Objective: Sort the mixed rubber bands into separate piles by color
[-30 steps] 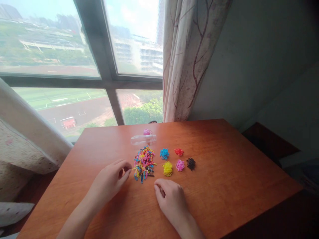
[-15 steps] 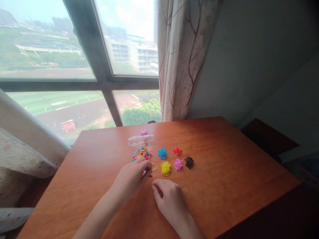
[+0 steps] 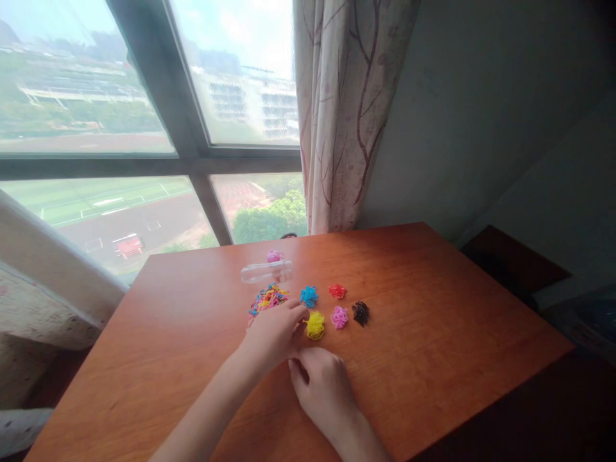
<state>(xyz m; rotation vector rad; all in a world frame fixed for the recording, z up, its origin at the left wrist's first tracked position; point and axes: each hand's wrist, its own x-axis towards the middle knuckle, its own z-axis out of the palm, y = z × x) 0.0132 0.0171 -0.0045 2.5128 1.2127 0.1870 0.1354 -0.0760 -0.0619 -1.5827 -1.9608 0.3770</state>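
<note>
A window [image 3: 235, 96] overlooking a sports field [image 3: 115, 196] rose behind a brown wooden table [image 3: 447, 333], with a patterned curtain [image 3: 332, 122] beside the glass and pale fabric [image 3: 52, 250] at the left. Near the table's far edge lay a clear plastic container [image 3: 262, 273], a pink object [image 3: 275, 256] just behind it. The left hand [image 3: 276, 327] reached across the near side of a mixed-color heap of small bands [image 3: 270, 297], standing in the way of a full view.

Five single-color piles lay to the right of the heap, one each of blue [image 3: 308, 296], red [image 3: 337, 291], yellow [image 3: 315, 326], pink [image 3: 339, 317] and black [image 3: 360, 312]. The left hand's fingers, partly curled, were at the yellow pile's left edge; the right hand [image 3: 320, 378], loosely curled with a small gap at the thumb, rested on the table just below.

Whether either hand gripped a band could not be told. Individual bands were too small to count, both forearms ran out of frame, and the right background sank into shadow.
</note>
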